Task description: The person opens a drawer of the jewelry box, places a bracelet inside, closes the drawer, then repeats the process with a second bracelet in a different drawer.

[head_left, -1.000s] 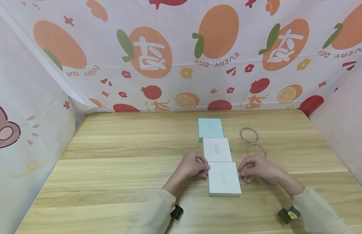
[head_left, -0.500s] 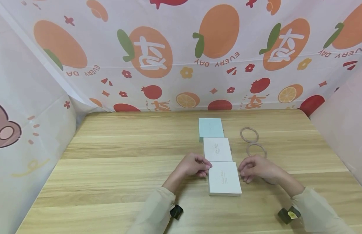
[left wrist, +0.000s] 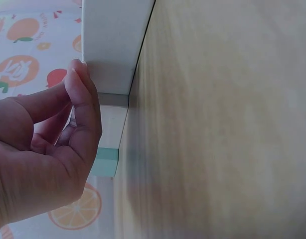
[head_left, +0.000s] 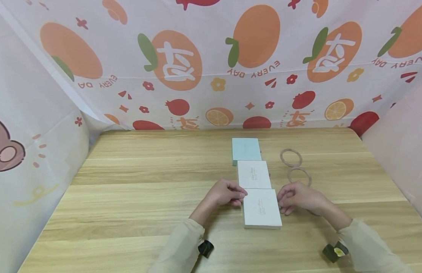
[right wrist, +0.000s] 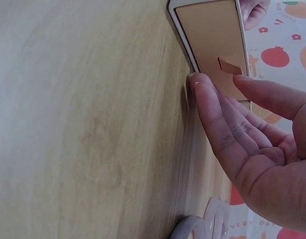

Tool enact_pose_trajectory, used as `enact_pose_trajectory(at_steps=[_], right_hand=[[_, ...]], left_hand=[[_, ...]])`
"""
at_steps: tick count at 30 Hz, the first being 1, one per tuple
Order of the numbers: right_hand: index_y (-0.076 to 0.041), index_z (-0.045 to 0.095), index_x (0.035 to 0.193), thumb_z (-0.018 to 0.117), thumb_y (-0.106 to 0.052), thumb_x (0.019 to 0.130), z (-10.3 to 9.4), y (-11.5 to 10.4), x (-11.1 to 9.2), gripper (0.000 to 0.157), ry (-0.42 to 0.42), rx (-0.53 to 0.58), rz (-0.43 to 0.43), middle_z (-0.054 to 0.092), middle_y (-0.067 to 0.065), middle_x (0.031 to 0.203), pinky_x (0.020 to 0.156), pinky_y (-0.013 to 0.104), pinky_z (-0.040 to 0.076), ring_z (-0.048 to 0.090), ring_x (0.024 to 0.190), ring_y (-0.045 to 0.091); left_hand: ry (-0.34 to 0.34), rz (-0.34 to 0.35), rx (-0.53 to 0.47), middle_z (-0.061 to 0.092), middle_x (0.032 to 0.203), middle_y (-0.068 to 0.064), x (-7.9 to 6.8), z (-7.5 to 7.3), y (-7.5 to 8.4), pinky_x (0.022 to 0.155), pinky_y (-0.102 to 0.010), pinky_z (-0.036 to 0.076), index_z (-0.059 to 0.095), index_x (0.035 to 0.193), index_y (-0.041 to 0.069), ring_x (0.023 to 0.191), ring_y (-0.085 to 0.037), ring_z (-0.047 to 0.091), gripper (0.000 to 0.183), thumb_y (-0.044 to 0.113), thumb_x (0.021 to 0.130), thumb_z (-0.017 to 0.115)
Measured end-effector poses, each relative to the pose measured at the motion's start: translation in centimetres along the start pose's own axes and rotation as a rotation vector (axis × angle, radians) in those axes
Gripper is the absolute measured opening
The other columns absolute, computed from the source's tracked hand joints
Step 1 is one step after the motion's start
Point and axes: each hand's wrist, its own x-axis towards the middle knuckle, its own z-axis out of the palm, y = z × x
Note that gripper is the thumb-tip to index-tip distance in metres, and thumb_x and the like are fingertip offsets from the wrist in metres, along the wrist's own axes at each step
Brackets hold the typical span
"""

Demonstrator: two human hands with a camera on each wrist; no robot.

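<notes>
Three flat boxes lie in a line on the table: a pale blue box [head_left: 246, 149] at the back, a white box [head_left: 253, 174] in the middle and another white box [head_left: 262, 207] nearest me. My left hand [head_left: 226, 192] holds the near white box by its left edge, thumb and index fingertip together there. On the other side, my right hand [head_left: 297, 198] is close against its right side. The right wrist view shows a tan end face [right wrist: 213, 40] with a small ribbon tab [right wrist: 230, 67]; the thumb tip is beside the tab, and the other fingers reach toward the lower edge.
Two pinkish bangles [head_left: 291, 149] [head_left: 300, 168] lie on the table [head_left: 146, 197] right of the boxes. A further ring's edge is partly hidden under the right hand. A fruit-print cloth [head_left: 211, 102] hangs behind the table.
My right hand has shifted slightly left, closer to the near white box's right side. The left hand has edged slightly right, onto the box's edge. The boxes and bangles stay in place.
</notes>
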Motion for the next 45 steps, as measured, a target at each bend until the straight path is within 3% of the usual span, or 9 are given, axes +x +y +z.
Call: enact_pose_trajectory(at_steps=[19,25,29,36,45], right_hand=[[0.010,0.056,0.093,0.054,0.006,0.083,0.32,-0.31,0.50,0.011,-0.002,-0.089,-0.009,0.065,0.018,0.080,0.065,0.036,0.056,0.064,0.074,0.029],[0.010,0.057,0.093,0.054,0.006,0.083,0.31,-0.25,0.51,0.012,-0.011,-0.097,-0.019,0.065,0.018,0.080,0.065,0.036,0.056,0.064,0.075,0.029],[0.011,0.057,0.093,0.054,0.006,0.083,0.29,-0.25,0.48,0.012,-0.012,-0.098,-0.020,0.065,0.018,0.080,0.066,0.036,0.056,0.064,0.075,0.030],[0.011,0.056,0.093,0.054,0.006,0.083,0.26,-0.12,0.50,0.012,-0.009,-0.096,-0.013,0.065,0.018,0.080,0.066,0.036,0.056,0.064,0.075,0.029],[0.012,0.056,0.094,0.055,0.007,0.083,0.16,0.05,0.59,0.013,-0.008,-0.083,-0.012,0.065,0.019,0.082,0.066,0.036,0.056,0.064,0.077,0.028]], left_hand=[[0.036,-0.001,0.014,0.059,0.063,-0.004,0.04,0.16,-0.07,0.054,-0.020,0.053,0.069,0.087,-0.006,0.052,-0.006,0.053,0.008,-0.001,0.082,0.065],[0.044,-0.001,0.004,0.058,0.066,-0.006,-0.20,0.18,0.09,0.057,-0.024,0.055,0.067,0.086,-0.005,0.055,-0.009,0.055,0.006,-0.002,0.082,0.065],[0.058,-0.019,-0.033,0.058,0.068,-0.007,-0.24,0.10,0.20,0.058,-0.025,0.056,0.064,0.083,-0.005,0.056,-0.011,0.056,0.002,-0.004,0.081,0.065],[0.062,-0.049,-0.049,0.059,0.065,-0.008,0.04,0.11,0.03,0.055,-0.024,0.055,0.058,0.073,-0.002,0.053,-0.010,0.056,0.012,-0.002,0.079,0.068],[0.058,-0.079,-0.075,0.059,0.068,-0.009,0.26,0.09,-0.25,0.055,-0.024,0.055,0.060,0.080,-0.006,0.053,-0.010,0.058,0.008,-0.001,0.081,0.066]])
